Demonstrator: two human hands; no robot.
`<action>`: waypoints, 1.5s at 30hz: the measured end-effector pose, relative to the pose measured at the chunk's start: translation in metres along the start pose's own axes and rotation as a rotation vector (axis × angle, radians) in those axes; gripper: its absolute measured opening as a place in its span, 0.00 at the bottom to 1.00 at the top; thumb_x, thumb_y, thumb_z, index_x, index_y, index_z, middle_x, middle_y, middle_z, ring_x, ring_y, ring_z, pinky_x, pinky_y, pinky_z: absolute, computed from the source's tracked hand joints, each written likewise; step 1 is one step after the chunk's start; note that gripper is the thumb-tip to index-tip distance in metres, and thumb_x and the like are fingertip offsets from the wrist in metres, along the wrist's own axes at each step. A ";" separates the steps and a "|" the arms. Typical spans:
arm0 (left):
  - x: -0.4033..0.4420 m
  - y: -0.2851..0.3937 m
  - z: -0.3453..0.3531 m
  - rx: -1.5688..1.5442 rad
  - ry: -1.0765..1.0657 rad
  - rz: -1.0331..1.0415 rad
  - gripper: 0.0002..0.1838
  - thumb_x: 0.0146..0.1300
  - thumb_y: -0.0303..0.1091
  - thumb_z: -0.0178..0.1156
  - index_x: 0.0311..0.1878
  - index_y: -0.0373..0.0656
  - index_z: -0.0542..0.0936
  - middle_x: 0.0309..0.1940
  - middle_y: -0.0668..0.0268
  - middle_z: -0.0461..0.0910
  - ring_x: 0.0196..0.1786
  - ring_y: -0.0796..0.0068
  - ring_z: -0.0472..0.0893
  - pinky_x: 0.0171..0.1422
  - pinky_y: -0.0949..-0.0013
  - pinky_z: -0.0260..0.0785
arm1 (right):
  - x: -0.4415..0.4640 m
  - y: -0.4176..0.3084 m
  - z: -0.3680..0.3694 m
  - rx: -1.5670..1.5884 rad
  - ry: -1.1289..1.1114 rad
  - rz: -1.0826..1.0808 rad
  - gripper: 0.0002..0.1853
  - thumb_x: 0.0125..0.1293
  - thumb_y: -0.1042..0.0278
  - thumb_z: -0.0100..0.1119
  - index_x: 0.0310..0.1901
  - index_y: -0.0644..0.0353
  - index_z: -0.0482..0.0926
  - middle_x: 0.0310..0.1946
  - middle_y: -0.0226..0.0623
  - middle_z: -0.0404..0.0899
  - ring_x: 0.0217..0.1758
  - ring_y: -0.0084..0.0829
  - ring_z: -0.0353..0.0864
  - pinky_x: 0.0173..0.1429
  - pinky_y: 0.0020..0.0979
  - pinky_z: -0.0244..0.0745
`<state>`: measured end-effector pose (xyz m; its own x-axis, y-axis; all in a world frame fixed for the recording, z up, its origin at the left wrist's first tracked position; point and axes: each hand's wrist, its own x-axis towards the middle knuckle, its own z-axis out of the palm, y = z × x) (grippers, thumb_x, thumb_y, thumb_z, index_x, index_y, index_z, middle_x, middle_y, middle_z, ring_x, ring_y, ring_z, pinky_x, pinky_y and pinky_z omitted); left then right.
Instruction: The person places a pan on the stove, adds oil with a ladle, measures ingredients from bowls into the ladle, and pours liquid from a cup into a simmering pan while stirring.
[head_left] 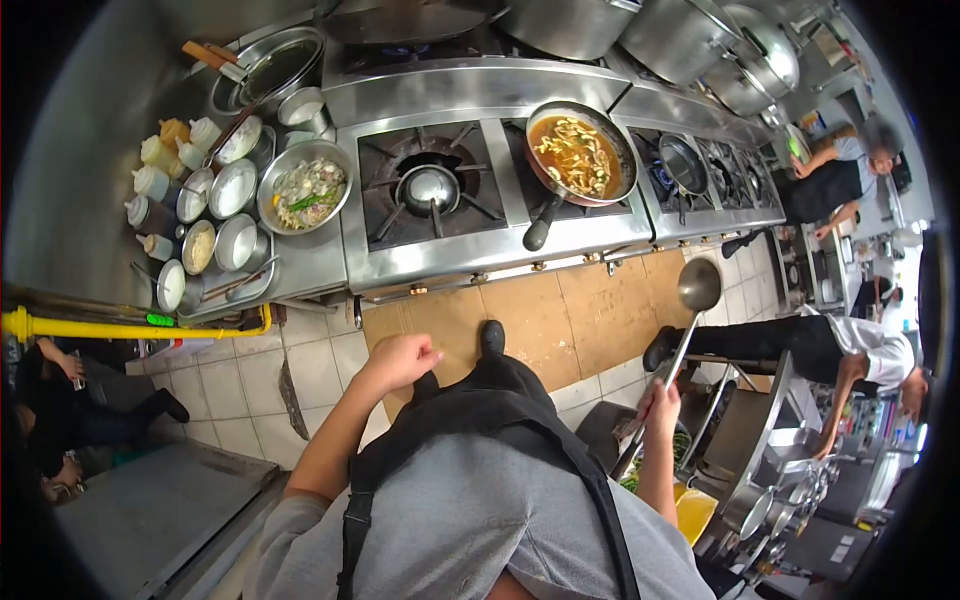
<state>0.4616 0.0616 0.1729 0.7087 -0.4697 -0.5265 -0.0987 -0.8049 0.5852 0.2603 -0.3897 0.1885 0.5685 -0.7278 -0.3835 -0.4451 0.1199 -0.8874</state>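
Off the stove's front edge: my right hand [658,408] grips the ladle [699,285] by its long handle, its bowl end toward the stove [450,265].
Left hand: I have my left hand [402,360] loosely clenched, in front of my apron [480,400].
Pan [624,150]: on the stove, sliced food in brown liquid, handle jutting over the front edge.
Small pan [683,165]: further right, blue flame beside it.
Bowl [270,211]: chopped food and green chillies, at the counter's [310,255] right edge.
Bottles [157,155]: along the counter's left edge.
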 end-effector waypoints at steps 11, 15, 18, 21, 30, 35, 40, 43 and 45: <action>0.153 0.112 -0.021 -0.496 0.274 0.249 0.31 0.63 0.46 0.65 0.62 0.36 0.69 0.41 0.61 0.80 0.40 0.75 0.79 0.46 0.69 0.73 | 0.105 -0.162 0.082 -0.257 -0.164 -0.246 0.11 0.70 0.63 0.54 0.45 0.63 0.76 0.19 0.25 0.68 0.15 0.15 0.65 0.17 0.21 0.60; 0.191 0.154 -0.020 -0.540 0.244 0.041 0.33 0.62 0.50 0.65 0.62 0.35 0.69 0.39 0.60 0.80 0.40 0.73 0.80 0.45 0.70 0.72 | 0.181 -0.171 0.109 -0.596 -0.226 -0.399 0.15 0.68 0.62 0.56 0.49 0.63 0.76 0.22 0.42 0.78 0.20 0.32 0.78 0.27 0.36 0.73; 0.215 0.144 -0.011 -0.396 0.332 0.071 0.30 0.59 0.48 0.65 0.56 0.34 0.74 0.31 0.59 0.81 0.30 0.71 0.81 0.37 0.66 0.72 | 0.226 -0.177 0.131 -0.960 -0.110 -0.869 0.16 0.66 0.60 0.56 0.49 0.62 0.74 0.26 0.52 0.81 0.30 0.49 0.83 0.38 0.48 0.76; 0.203 0.154 -0.028 -0.325 0.407 -0.045 0.25 0.57 0.48 0.62 0.52 0.39 0.77 0.28 0.55 0.82 0.32 0.56 0.82 0.39 0.57 0.72 | 0.247 -0.194 0.155 -1.207 -0.159 -0.829 0.12 0.65 0.61 0.54 0.43 0.60 0.71 0.26 0.53 0.81 0.33 0.55 0.83 0.41 0.53 0.76; 0.202 0.153 -0.041 -0.346 0.385 -0.086 0.26 0.57 0.47 0.64 0.54 0.41 0.78 0.20 0.61 0.77 0.24 0.67 0.78 0.32 0.63 0.67 | 0.212 -0.200 0.170 -0.621 -0.600 -0.049 0.14 0.67 0.61 0.52 0.42 0.66 0.77 0.20 0.31 0.72 0.15 0.22 0.71 0.19 0.26 0.67; 0.199 0.155 -0.050 -0.384 0.317 -0.092 0.26 0.57 0.47 0.65 0.55 0.41 0.77 0.22 0.62 0.78 0.25 0.69 0.78 0.32 0.64 0.67 | 0.198 -0.204 0.162 -0.188 -0.738 0.232 0.13 0.68 0.62 0.54 0.42 0.64 0.78 0.20 0.28 0.71 0.14 0.20 0.67 0.18 0.23 0.61; 0.192 0.150 -0.054 -0.352 0.318 -0.015 0.25 0.58 0.49 0.66 0.53 0.42 0.76 0.30 0.59 0.82 0.33 0.60 0.82 0.40 0.62 0.71 | 0.177 -0.226 0.150 -0.365 -0.645 0.079 0.12 0.69 0.60 0.54 0.42 0.61 0.77 0.20 0.25 0.70 0.15 0.18 0.66 0.19 0.22 0.60; 0.180 0.150 -0.057 -0.338 0.325 -0.022 0.27 0.58 0.48 0.66 0.55 0.42 0.75 0.32 0.59 0.82 0.34 0.60 0.82 0.41 0.61 0.72 | 0.173 -0.238 0.143 -0.410 -0.583 -0.010 0.12 0.70 0.62 0.55 0.43 0.62 0.77 0.19 0.25 0.69 0.15 0.16 0.65 0.19 0.22 0.60; 0.175 0.144 -0.055 -0.345 0.326 -0.012 0.27 0.58 0.48 0.66 0.56 0.42 0.75 0.32 0.60 0.83 0.34 0.60 0.82 0.41 0.61 0.72 | 0.178 -0.240 0.139 -0.464 -0.529 -0.084 0.12 0.70 0.63 0.55 0.45 0.64 0.76 0.18 0.23 0.69 0.15 0.14 0.66 0.19 0.21 0.60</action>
<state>0.6098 -0.1165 0.1997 0.8961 -0.2781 -0.3458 0.1096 -0.6165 0.7797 0.5644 -0.4546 0.2982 0.8215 -0.2822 -0.4955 -0.5667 -0.3081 -0.7641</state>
